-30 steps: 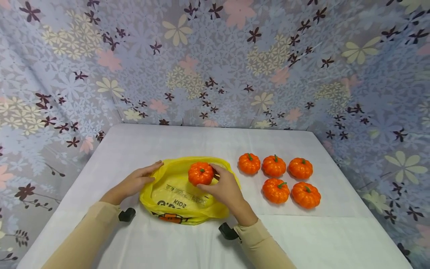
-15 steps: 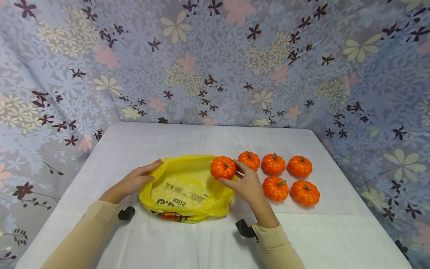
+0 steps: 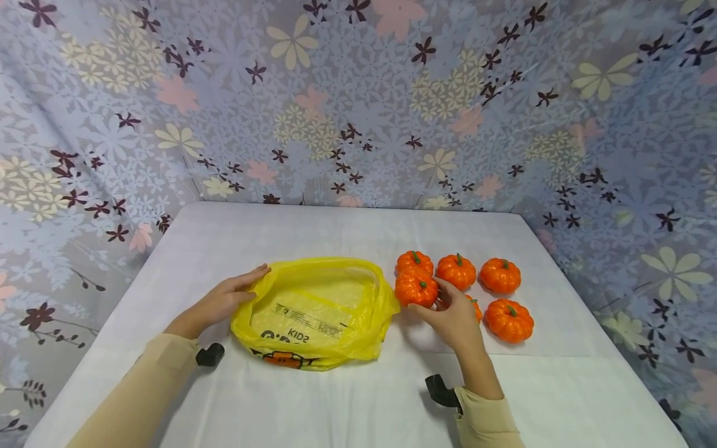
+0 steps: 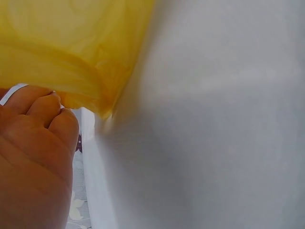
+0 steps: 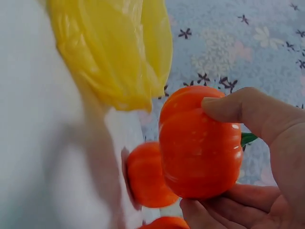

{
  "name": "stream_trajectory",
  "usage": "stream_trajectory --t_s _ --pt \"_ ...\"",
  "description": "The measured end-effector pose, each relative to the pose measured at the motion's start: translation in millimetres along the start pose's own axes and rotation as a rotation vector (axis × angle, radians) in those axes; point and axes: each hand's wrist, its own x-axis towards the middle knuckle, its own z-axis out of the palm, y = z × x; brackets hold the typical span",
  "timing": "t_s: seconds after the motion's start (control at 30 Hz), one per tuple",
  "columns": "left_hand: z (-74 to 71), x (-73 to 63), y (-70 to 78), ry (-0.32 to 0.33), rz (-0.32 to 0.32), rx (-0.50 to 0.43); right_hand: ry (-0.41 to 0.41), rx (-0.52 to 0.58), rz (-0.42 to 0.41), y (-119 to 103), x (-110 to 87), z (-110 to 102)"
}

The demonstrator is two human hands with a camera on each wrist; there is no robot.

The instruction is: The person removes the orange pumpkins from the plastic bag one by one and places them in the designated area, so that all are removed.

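Observation:
My right hand (image 3: 458, 320) grips a small orange toy pumpkin (image 3: 413, 291) with a green stem, thumb on one side and fingers on the other. It is raised just right of a yellow plastic bag (image 3: 388, 311). In the right wrist view the held pumpkin (image 5: 200, 148) is apart from the bag (image 5: 114, 62). The bag lies with its mouth spread wide, and I see no pumpkin in it. At its left edge my left hand (image 3: 215, 305) holds the rim. In the left wrist view the bag (image 4: 71, 62) partly hides those fingers.
Several more toy pumpkins stand on the white-covered table to the right, among them a front right one (image 3: 510, 322) and a back right one (image 3: 500, 276). One is mostly hidden behind my right hand. A floral cloth (image 3: 358, 106) hangs behind the table.
My right hand has carried the pumpkin from over the bag's opening rightward, past the bag's right edge towards the other pumpkins. My left hand has stayed at the bag's left rim.

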Motion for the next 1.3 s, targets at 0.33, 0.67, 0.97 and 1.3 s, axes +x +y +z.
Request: stream_trajectory --t_s 0.33,0.67,0.97,1.3 --pt "-4.7 -7.2 -0.7 0.028 -0.001 0.035 0.007 -0.072 -0.020 8.2 -6.6 3.4" --pt "-16.7 -15.1 -4.7 0.087 -0.001 0.029 0.023 -0.196 -0.065 3.6 -11.0 13.8" --pt "-12.4 -13.8 -6.5 0.096 -0.012 0.026 0.025 -0.201 -0.055 4.9 -12.7 28.4" --pt "-7.3 -15.2 -4.1 0.087 -0.038 0.032 0.052 -0.342 -0.076 9.8 -19.1 33.7"
